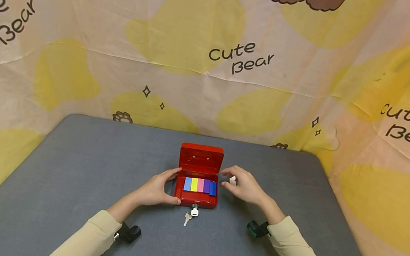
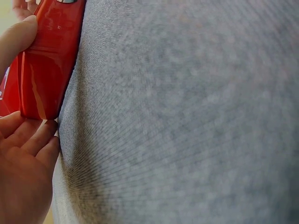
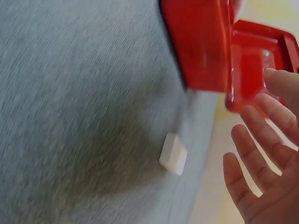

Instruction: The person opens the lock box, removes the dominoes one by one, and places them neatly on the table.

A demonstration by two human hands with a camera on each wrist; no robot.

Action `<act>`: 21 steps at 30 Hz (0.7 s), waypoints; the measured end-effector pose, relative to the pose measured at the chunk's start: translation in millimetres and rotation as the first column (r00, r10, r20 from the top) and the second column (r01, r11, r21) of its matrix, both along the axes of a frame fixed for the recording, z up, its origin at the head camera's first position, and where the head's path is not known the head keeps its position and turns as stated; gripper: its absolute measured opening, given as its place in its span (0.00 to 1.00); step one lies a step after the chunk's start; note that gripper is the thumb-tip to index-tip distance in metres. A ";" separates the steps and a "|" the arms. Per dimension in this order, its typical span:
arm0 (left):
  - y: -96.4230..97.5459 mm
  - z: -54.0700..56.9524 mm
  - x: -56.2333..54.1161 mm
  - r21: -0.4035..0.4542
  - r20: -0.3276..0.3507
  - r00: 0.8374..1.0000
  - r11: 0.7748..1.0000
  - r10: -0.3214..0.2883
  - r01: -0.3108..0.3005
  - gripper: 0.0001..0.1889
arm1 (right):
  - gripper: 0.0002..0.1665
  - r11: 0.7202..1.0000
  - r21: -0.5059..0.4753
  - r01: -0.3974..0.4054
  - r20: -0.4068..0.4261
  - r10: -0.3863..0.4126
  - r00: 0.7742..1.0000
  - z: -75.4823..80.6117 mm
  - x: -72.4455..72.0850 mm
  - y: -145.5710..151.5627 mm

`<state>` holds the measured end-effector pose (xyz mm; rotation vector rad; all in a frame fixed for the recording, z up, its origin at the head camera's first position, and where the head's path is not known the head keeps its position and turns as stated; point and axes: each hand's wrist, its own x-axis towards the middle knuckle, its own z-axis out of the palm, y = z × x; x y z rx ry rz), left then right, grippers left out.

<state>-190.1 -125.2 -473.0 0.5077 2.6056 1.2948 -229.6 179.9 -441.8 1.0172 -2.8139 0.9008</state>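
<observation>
A small red metal cash box (image 1: 185, 202) stands on the table with its lid (image 1: 201, 159) raised. Inside, a row of blocks runs light blue (image 1: 187, 184), yellow (image 1: 194, 184), pink (image 1: 200, 185), purple (image 1: 206, 186) and dark blue (image 1: 213, 188); the dark blue one sits slightly out of line. My left hand (image 1: 155, 190) grips the box's left side, thumb at the front corner and fingers along the side wall. To the right of the box my right hand (image 1: 245, 187) hovers with spread, relaxed fingers, holding nothing. Near it a white block (image 3: 173, 155) lies on the table.
One key (image 1: 194, 211) sits in the lock at the box front, and a second key (image 1: 188, 218) hangs beside it on the grey tabletop (image 1: 117, 155). A patterned cloth (image 1: 187, 23) hangs behind the table and along its sides.
</observation>
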 end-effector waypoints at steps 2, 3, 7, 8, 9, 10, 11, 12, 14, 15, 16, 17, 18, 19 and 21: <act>0.1 -0.2 -0.1 -0.001 0.002 1.000 1.000 0.001 -0.001 0.49 | 0.20 1.000 0.002 -0.010 0.010 0.010 1.000 2.4 2.0 -4.2; 0.1 -0.2 -0.1 -0.002 0.005 1.000 1.000 0.002 -0.002 0.49 | 0.20 1.000 0.003 -0.014 0.010 0.014 1.000 3.5 3.0 -6.3; 0.2 -0.6 -0.2 -0.007 0.008 1.000 1.000 0.003 -0.003 0.49 | 0.20 0.999 0.010 -0.036 0.002 0.036 0.999 7.3 6.2 -15.1; 0.2 -0.9 -0.4 -0.008 0.007 1.000 1.000 0.002 -0.002 0.49 | 0.20 0.999 0.011 -0.042 -0.001 0.042 0.999 8.0 7.0 -17.4; 0.1 -1.0 -0.6 -0.008 0.006 1.000 1.000 0.000 0.000 0.49 | 0.20 0.999 0.015 -0.047 -0.006 0.047 0.999 8.6 7.7 -19.7; 0.0 -0.9 -0.6 -0.009 0.005 1.000 1.000 0.000 0.000 0.49 | 0.20 0.998 0.016 -0.054 -0.008 0.054 0.998 9.3 8.4 -22.2; -0.2 -0.7 -0.7 -0.010 0.005 1.000 1.000 0.001 -0.001 0.49 | 0.20 0.998 0.017 -0.060 -0.011 0.060 0.998 9.8 9.0 -24.7; -0.4 -0.4 -0.8 -0.011 0.005 1.000 1.000 0.002 -0.002 0.49 | 0.20 0.998 0.021 -0.066 -0.014 0.066 0.998 10.2 9.5 -27.2; -0.5 -0.5 -0.9 -0.012 0.006 1.000 1.000 0.000 0.000 0.49 | 0.20 0.997 0.022 -0.075 -0.016 0.076 0.997 10.6 10.5 -32.2; -0.6 -0.4 -0.9 -0.013 0.008 1.000 1.000 0.000 0.000 0.49 | 0.20 0.997 0.028 -0.078 -0.018 0.079 0.997 10.8 10.8 -34.7; -0.7 -0.4 -0.9 -0.014 0.010 1.000 1.000 0.000 0.000 0.49 | 0.20 0.996 0.035 -0.082 -0.018 0.082 0.996 10.9 11.1 -37.3; -0.8 -0.6 -0.9 -0.014 0.010 1.000 1.000 -0.002 0.002 0.49 | 0.20 0.996 0.041 -0.084 -0.017 0.085 0.996 11.0 11.2 -39.9; -0.8 -0.8 -1.0 -0.015 0.009 1.000 1.000 -0.004 0.005 0.49 | 0.20 0.995 0.047 -0.086 -0.017 0.087 0.996 11.2 11.4 -42.4; -0.7 -0.9 -1.1 -0.014 0.009 1.000 1.000 -0.008 0.008 0.49 | 0.20 0.995 0.051 -0.090 -0.017 0.091 0.996 11.3 11.5 -44.8; -0.7 -0.8 -1.1 -0.012 0.008 1.000 1.000 -0.010 0.010 0.49 | 0.21 0.993 0.063 -0.095 -0.019 0.096 0.995 11.6 11.5 -49.8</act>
